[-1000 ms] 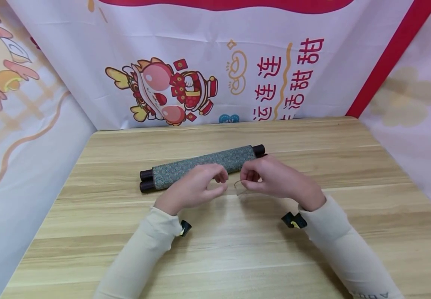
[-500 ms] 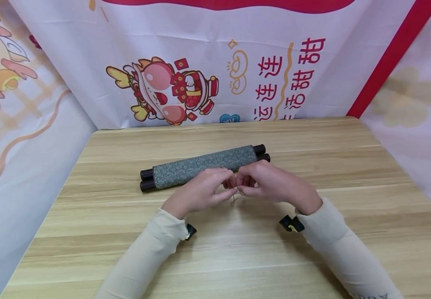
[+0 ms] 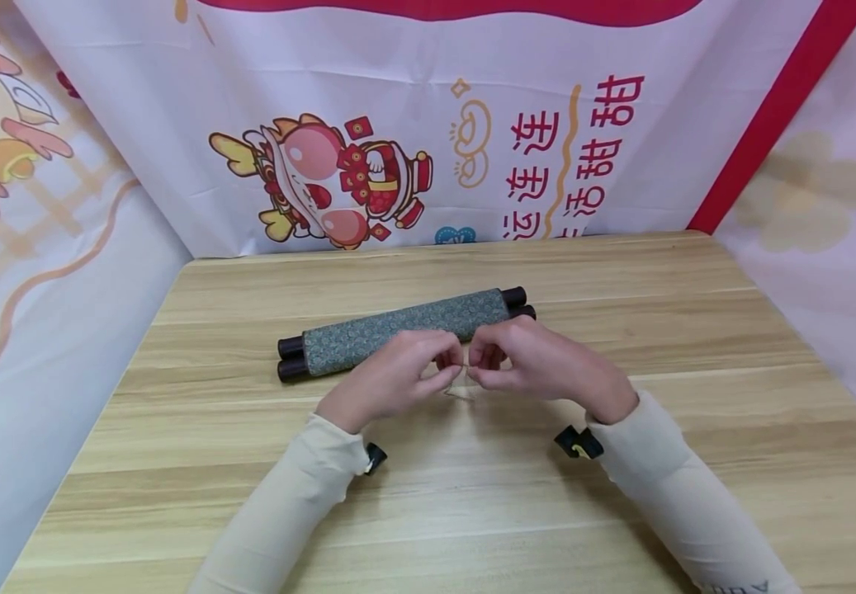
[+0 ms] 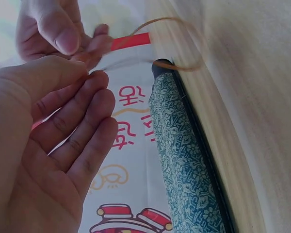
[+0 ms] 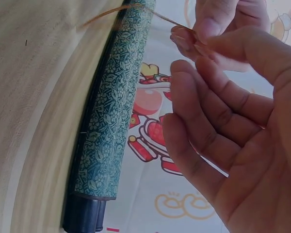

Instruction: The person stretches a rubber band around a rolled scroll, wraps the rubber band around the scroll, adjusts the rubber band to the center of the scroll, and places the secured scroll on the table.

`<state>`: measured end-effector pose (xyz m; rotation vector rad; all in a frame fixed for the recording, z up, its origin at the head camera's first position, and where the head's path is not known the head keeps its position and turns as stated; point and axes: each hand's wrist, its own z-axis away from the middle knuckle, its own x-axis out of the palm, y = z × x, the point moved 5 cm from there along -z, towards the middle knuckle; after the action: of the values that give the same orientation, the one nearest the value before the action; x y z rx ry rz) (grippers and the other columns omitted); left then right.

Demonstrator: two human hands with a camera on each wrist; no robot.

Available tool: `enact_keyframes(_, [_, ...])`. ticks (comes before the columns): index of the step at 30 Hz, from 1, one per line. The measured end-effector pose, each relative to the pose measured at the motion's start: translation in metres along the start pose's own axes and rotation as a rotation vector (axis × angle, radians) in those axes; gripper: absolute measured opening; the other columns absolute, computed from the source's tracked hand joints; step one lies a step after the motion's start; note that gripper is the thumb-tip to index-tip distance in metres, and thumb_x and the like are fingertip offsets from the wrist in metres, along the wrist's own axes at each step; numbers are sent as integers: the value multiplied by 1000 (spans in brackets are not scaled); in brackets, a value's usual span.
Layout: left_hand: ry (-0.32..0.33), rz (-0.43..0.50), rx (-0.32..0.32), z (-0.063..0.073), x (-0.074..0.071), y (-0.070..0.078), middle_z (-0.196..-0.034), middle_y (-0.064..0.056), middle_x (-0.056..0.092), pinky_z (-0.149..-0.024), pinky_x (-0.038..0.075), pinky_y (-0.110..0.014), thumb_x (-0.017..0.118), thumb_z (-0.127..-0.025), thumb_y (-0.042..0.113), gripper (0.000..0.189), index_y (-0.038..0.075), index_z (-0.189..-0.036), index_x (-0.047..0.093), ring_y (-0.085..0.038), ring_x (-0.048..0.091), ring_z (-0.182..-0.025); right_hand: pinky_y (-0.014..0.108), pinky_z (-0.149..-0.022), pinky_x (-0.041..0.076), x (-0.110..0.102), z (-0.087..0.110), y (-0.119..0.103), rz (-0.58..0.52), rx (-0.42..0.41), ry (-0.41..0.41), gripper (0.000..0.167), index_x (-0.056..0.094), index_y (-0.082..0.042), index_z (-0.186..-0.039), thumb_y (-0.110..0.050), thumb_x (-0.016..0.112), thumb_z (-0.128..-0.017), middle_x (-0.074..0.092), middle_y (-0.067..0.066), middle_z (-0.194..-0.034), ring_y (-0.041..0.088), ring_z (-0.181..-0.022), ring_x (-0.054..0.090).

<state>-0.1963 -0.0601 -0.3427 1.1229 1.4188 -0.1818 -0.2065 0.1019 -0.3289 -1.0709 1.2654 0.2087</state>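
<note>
Cord (image 5: 167, 18) pinched in both your hands
Your left hand (image 3: 392, 378) and right hand (image 3: 542, 361) each grip it between thumb and fingers, close together, on your side of the scroll (image 3: 398, 327).

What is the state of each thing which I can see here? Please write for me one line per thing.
Scroll: rolled up, lying at a slant, dark rod ends showing.
Cord: bent into a loose loop, pinched at the fingertips.
Left hand: thumb and fingertips pinching the cord.
Right hand: also pinching the cord, close to the left hand.
Printed cloth: hanging behind the table, lightly creased.
</note>
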Motion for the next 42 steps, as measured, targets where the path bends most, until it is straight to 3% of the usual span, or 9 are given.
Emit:
enact_keyframes(7, [10,-5,8,-1,-2,2,-97,4,71,-86,61,-38,66,-104,16,5,15,-100,67,-9,67,-92,29,-78,62,5,-2,2,-20,-15,-1,11,75,-13,-101,-24,76,-98,76,-5,-92,1,-83,69])
enact_keyframes(17, [21,19,-7,-3,-6,-3,-97,3,70,-86,61,-35,65,-103,12,4,12,-103,69,-9,65,-92,31,-82,64,4,-5,5,-35,-31,46,7,76,-6,-100,-8,70,-97,78,0,-95,7,-87,74])
enact_keyframes(25, [45,57,-39,1,-19,-14,-95,3,69,-86,61,-40,65,-103,10,5,12,-100,68,-10,65,-91,35,-85,63,-9,0,11,-59,16,66,5,74,-8,-99,-12,70,-98,75,-3,-93,7,-89,72])
enact_keyframes(33, [39,51,-83,4,-25,-20,-96,3,70,-86,61,-38,67,-102,11,5,15,-101,69,-10,67,-92,28,-77,61,-18,3,13,-126,49,131,5,74,-9,-103,-9,73,-98,75,-1,-94,8,-84,70])
enact_keyframes(42, [12,62,-96,4,-16,-21,-98,1,71,-89,61,-39,67,-102,12,4,9,-104,70,-12,67,-93,27,-75,58,-16,1,16,-240,90,179,5,73,-10,-104,-10,74,-99,73,0,-93,15,-84,67])
